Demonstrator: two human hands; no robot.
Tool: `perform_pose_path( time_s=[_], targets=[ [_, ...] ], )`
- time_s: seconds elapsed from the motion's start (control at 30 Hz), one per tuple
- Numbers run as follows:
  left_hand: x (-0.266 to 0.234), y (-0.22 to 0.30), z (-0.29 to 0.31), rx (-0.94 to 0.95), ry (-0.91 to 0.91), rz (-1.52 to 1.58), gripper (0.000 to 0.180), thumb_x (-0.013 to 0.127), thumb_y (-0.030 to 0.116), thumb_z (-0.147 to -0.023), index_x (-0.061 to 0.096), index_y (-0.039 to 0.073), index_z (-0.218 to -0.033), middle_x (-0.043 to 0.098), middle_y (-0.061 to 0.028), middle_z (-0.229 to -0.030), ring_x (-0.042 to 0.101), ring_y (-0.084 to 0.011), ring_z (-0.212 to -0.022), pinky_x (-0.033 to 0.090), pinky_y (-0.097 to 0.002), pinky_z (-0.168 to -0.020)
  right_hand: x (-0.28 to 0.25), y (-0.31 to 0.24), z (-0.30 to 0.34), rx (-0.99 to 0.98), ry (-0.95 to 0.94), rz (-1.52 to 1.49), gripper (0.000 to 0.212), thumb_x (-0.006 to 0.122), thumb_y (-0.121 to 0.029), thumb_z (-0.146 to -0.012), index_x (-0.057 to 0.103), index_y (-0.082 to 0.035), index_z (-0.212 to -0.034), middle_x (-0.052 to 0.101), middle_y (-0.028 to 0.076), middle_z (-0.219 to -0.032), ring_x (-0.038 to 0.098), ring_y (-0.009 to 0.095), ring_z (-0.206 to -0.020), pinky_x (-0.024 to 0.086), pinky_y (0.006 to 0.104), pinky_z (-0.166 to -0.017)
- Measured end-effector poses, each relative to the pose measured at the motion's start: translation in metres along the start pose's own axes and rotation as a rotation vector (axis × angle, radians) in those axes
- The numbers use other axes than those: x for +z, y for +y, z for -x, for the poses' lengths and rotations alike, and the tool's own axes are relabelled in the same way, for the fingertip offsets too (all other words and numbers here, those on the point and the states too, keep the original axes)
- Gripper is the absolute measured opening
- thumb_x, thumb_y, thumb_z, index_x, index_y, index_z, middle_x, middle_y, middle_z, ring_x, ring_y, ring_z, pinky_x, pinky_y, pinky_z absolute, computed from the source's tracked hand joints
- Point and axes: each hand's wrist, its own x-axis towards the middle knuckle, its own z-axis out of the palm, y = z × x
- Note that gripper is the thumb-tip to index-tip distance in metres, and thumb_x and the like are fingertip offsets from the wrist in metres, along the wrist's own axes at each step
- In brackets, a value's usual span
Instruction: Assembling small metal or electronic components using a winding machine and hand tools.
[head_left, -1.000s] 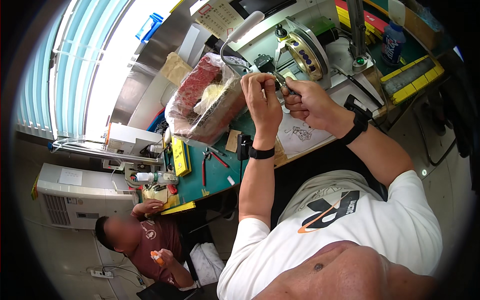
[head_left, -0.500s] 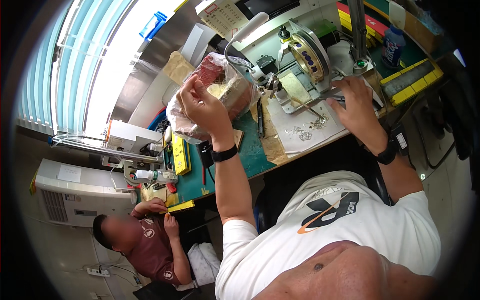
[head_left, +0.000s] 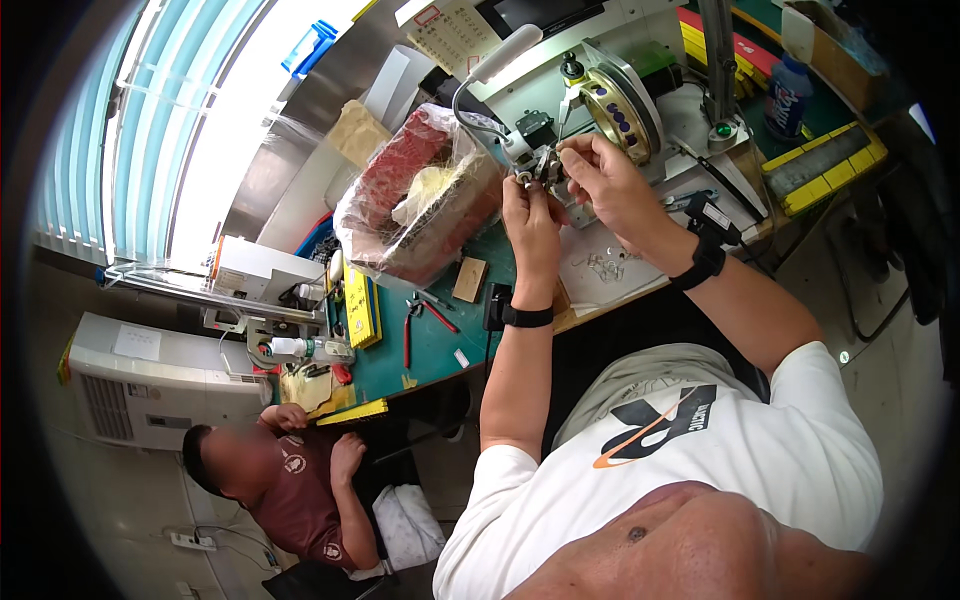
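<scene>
Green workbench [head_left: 440,345] — big plastic-wrapped bundle [head_left: 420,195] sits on it; just below the bundle, a small wooden block [head_left: 469,279], red-handled pliers [head_left: 412,322] and a yellow box [head_left: 360,305] alongside.

You are in a small workshop. In front of you is a green-topped workbench [head_left: 440,340] crowded with gear: a round brass-coloured machine [head_left: 622,100] at the far side, a gooseneck lamp [head_left: 505,55] bent over the middle, red-handled pliers [head_left: 412,322] and a yellow box [head_left: 360,305] to the left. A bulging plastic bag [head_left: 420,195] sits far left. Louvred windows [head_left: 140,110] line the left wall, an air-conditioning unit [head_left: 140,380] stands below them, and another person [head_left: 290,480] sits near left.
</scene>
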Motion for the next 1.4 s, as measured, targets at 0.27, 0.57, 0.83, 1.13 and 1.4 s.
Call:
perform_pose_path(
  time_s=[0.27,0.57,0.83,1.13,1.4],
  targets=[
    [-0.012,-0.005,0.002,-0.158,-0.128,0.028,0.028,0.05,0.024,-0.125,0.059,0.008,-0.103,0.057,0.0009,-0.077,0.051,-0.0078,-0.06,0.039,-0.0267,-0.053,0.013,0.016,-0.017,-0.054,0.122,-0.069,0.021,0.072,-0.024,-0.117,0.068,-0.003,-0.116,0.063,-0.003,-0.094,0.056,0.005,-0.081,0.048,0.0216,-0.073],
    [-0.003,0.0,0.002,0.011,0.156,0.033,0.041,0.049,0.026,-0.126,0.066,0.003,-0.097,0.063,-0.0018,-0.078,0.056,-0.0106,-0.059,0.045,-0.0271,-0.057,0.019,0.023,-0.02,-0.099,0.207,-0.016,0.019,0.073,-0.021,-0.116,0.069,-0.003,-0.112,0.063,-0.002,-0.093,0.054,0.006,-0.079,0.048,0.0215,-0.071],
    [-0.029,0.033,-0.003,0.377,0.479,-0.38,0.04,0.054,0.026,-0.124,0.069,0.002,-0.096,0.064,-0.0035,-0.082,0.054,-0.0109,-0.063,0.044,-0.0287,-0.061,0.019,0.025,-0.022,-0.094,0.203,-0.037,0.02,0.073,-0.021,-0.116,0.069,-0.002,-0.111,0.063,-0.002,-0.09,0.053,0.006,-0.076,0.048,0.0263,-0.066],
    [-0.095,0.122,-0.048,0.526,0.224,-1.519,0.08,0.083,0.024,-0.102,0.044,0.014,-0.171,0.073,-0.0209,-0.137,0.07,-0.042,-0.132,0.058,-0.0526,-0.102,0.012,0.024,-0.023,-0.111,0.191,0.032,0.023,0.073,-0.025,-0.116,0.071,-0.003,-0.111,0.064,-0.002,-0.09,0.054,0.006,-0.077,0.048,0.026,-0.067],
    [-0.103,0.118,-0.053,0.55,0.296,-1.189,0.04,0.078,0.015,-0.107,0.07,0.006,-0.146,0.083,-0.0127,-0.111,0.078,-0.026,-0.096,0.06,-0.0408,-0.084,0.015,0.022,-0.021,-0.116,0.162,0.035,0.023,0.072,-0.025,-0.117,0.069,-0.003,-0.11,0.063,-0.003,-0.09,0.053,0.005,-0.078,0.048,0.0255,-0.068]
  ],
)
